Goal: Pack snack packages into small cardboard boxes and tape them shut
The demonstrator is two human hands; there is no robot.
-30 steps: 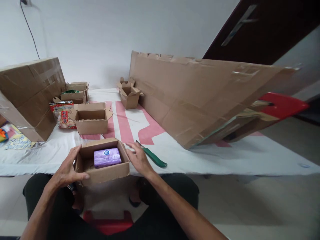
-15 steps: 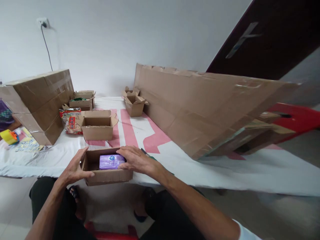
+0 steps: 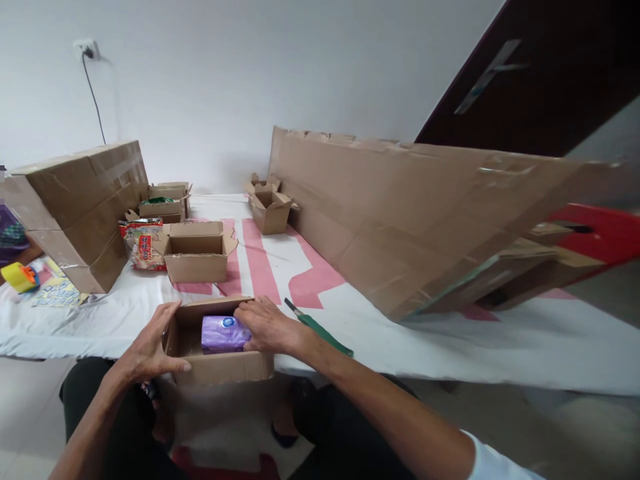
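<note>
A small open cardboard box (image 3: 225,370) sits at the table's front edge, jutting a little over it. Inside lies a purple tissue pack (image 3: 220,337) with a round blue-and-white mark. My left hand (image 3: 155,347) clasps the box's left end, thumb over the near wall and fingers at the far side. Reaching into the box, my right hand (image 3: 267,323) is closed around the right end of the tissue pack; its fingertips are partly hidden. A long green tool with a thin dark tip (image 3: 325,335) rests on the cloth right of the box.
Another open cardboard box (image 3: 196,267) stands ahead beside a red snack bag (image 3: 145,247). Several smaller boxes line the far sides. Large cardboard panels rise on the left (image 3: 90,207) and right (image 3: 380,213). A yellow tape dispenser (image 3: 19,277) lies far left, near another person's arm.
My right hand has moved from the box's right outer side into the box and closed on the tissue pack. My left hand keeps its hold. The view has shifted slightly.
</note>
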